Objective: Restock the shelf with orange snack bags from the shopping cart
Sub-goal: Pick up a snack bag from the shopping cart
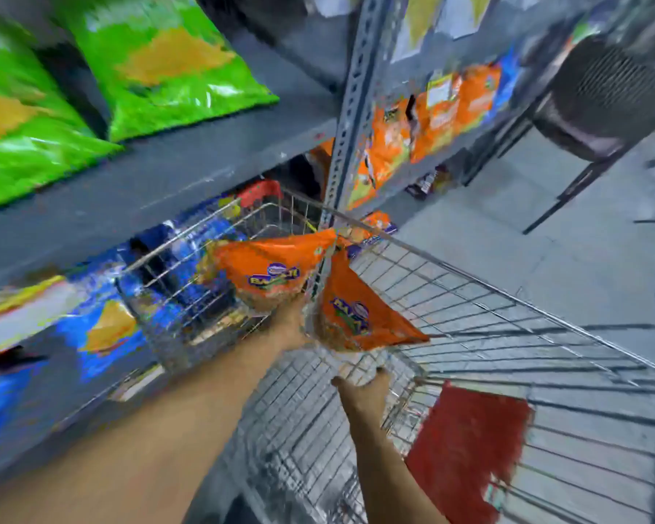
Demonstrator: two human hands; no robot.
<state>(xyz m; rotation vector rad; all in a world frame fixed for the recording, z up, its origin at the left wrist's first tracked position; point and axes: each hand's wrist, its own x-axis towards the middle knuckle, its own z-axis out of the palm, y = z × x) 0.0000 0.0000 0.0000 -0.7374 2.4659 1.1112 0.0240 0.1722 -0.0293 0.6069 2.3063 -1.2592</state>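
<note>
The picture is motion-blurred, so fine detail is uncertain.

1. Left hand point(292, 323): extended over the shopping cart point(507, 315), closed on the lower edge of an orange snack bag point(269, 276). The bag stands up and forward from the grip, above the cart's wire rim. Holding it by an edge leaves the printed face clear and the far end free to slide onto a shelf first.

2. Right hand point(362, 391): lower and nearer the body, at the bottom edge of a second orange snack bag point(360, 315). The fingers curl up toward that edge, but blur prevents confirming whether they are clamped on it or merely touching it. This bag tilts to the right and appears to meet the first bag near its top corner; the two may be joined there, which cannot be confirmed.

3. The hands are apart, one bag to each, which would allow two packs to be shelved in one trip.

4. Destination, as a judgement: similar orange packs point(432, 119) stand in a row on the grey shelf point(205, 164) bay right of the perforated upright point(350, 107). That row is the probable target. Green bags point(159, 66) fill the nearer upper shelf and blue bags point(91, 334) the level below, so products are grouped by colour.

5. A red flap point(469, 440) hangs on the cart's near end. No further orange bags are visible in the basket.
</note>
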